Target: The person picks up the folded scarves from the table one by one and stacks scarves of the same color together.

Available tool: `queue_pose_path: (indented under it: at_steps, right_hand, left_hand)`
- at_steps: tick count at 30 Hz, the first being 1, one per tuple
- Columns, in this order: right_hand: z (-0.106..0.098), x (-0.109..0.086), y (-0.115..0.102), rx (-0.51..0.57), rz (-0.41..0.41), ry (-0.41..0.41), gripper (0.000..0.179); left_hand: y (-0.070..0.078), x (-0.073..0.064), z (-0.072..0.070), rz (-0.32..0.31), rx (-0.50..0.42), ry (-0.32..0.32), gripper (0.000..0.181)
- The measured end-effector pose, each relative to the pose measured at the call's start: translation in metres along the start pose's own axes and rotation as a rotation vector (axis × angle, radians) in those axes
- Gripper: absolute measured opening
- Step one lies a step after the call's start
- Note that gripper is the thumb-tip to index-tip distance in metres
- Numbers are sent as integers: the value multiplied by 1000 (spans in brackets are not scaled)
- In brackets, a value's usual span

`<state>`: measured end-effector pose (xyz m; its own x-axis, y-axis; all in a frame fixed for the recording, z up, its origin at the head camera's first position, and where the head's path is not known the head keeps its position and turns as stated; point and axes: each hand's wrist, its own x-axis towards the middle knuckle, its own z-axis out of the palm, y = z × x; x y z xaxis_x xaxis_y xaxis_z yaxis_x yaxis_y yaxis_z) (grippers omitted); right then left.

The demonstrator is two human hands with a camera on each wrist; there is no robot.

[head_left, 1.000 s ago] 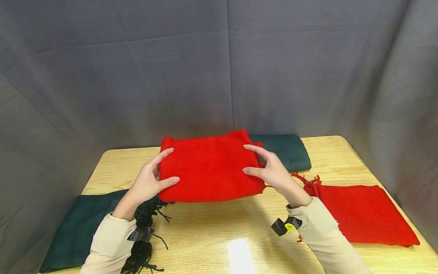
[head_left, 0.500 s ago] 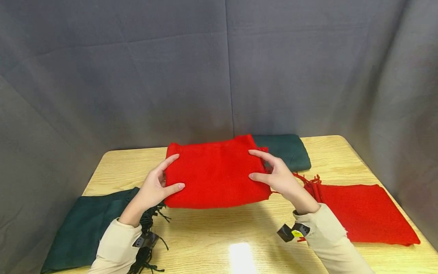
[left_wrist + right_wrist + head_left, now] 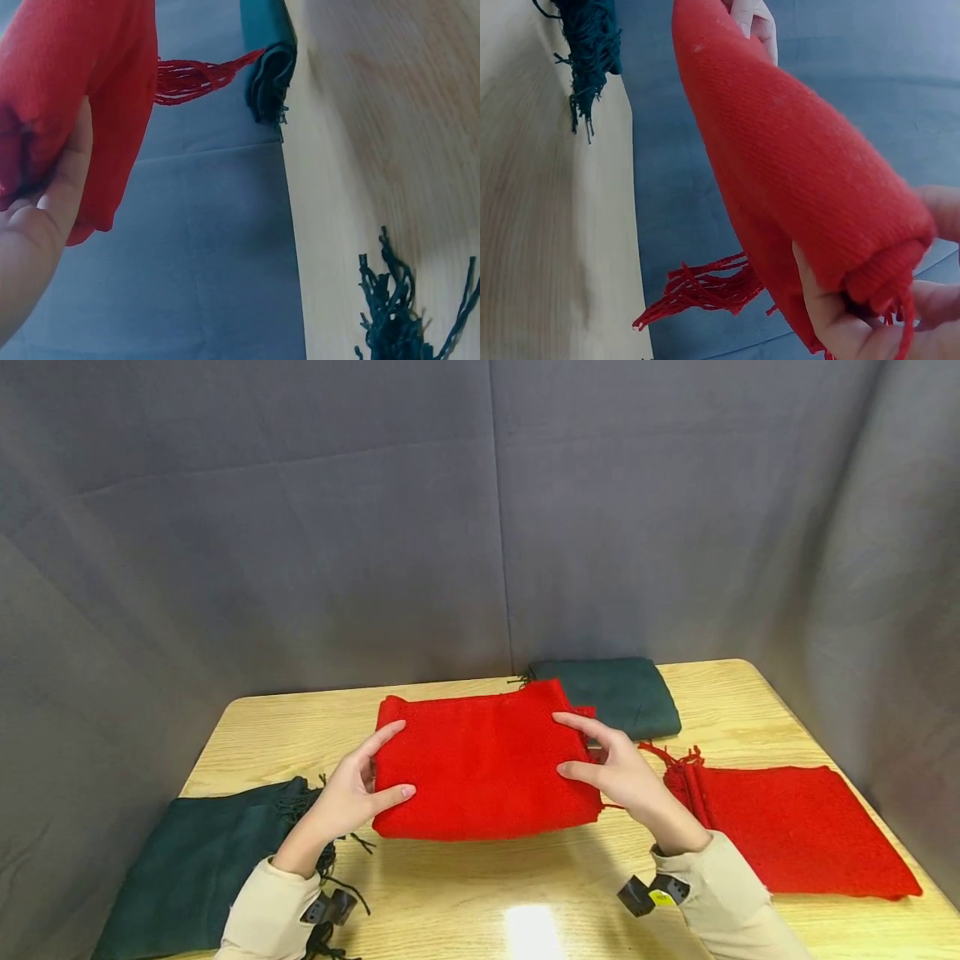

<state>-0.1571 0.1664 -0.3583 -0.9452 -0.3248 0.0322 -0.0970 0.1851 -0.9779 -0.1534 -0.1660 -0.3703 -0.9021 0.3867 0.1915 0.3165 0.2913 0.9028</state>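
A folded red fringed scarf [image 3: 483, 772] is held up over the table between both hands. At its left end my left hand [image 3: 347, 797] grips it, thumb on the face toward me and other fingers partly hidden behind the cloth. The right hand [image 3: 621, 774] grips the opposite end in the same way. In the right wrist view the scarf's folded end [image 3: 881, 270] curls into rolled layers within the right hand [image 3: 829, 319]. Red fringe [image 3: 712, 289] dangles below it. From the left wrist, the left hand [image 3: 49, 202] shows with fingers tucked under the fold.
On the wooden table [image 3: 450, 893], a folded dark green scarf [image 3: 202, 860] with fringe lies at the left. Another dark green one [image 3: 626, 693] is at the back, partly behind the held scarf. A second red scarf [image 3: 802, 827] lies at the right. Grey curtain [image 3: 375, 527] surrounds the table.
Both hands have come down and a little to the right in the head view, carrying the red scarf with them. More of the back green scarf shows now.
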Motion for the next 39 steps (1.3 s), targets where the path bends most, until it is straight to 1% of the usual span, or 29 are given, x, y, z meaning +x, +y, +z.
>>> queue_pose_path:
  at_steps: [2,4,6,7,9,12,16,22,26,29,32,35,39]
  right_hand:
    - [1,-2,2,15,5,-4,60]
    - [1,-4,3,22,7,-6,59]
    - [2,-6,5,25,12,-5,60]
    - [3,-7,6,25,14,-5,60]
    - [4,-8,8,27,18,-5,60]
    - [4,-11,10,41,23,-9,59]
    - [5,-14,13,48,28,-8,60]
    - [8,-18,19,66,36,-9,60]
    - [10,-21,25,56,40,-7,59]
    - [11,-22,28,42,53,-3,59]
    - [11,-25,32,40,81,-3,58]
    - [11,-27,35,37,99,-6,57]
    - [11,-31,40,46,113,-14,57]
  left_hand:
    - [-2,-1,2,7,30,4,74]
    - [-4,-3,3,12,27,1,74]
    - [-5,-4,5,15,6,-8,73]
    - [-6,-4,6,14,-20,-18,74]
    - [-8,-6,8,1,-75,-34,74]
    - [-10,-8,10,-18,-124,-49,75]
    - [-12,-10,13,-16,-151,-58,75]
    - [-18,-13,17,-24,-161,-74,75]
    - [-23,-17,19,-28,-150,-86,74]
    - [-27,-18,22,-18,-151,-94,74]
    - [-29,-18,24,-13,-126,-96,74]
    - [-31,-20,27,-15,-78,-96,73]
    - [-33,-22,30,-19,-79,-115,73]
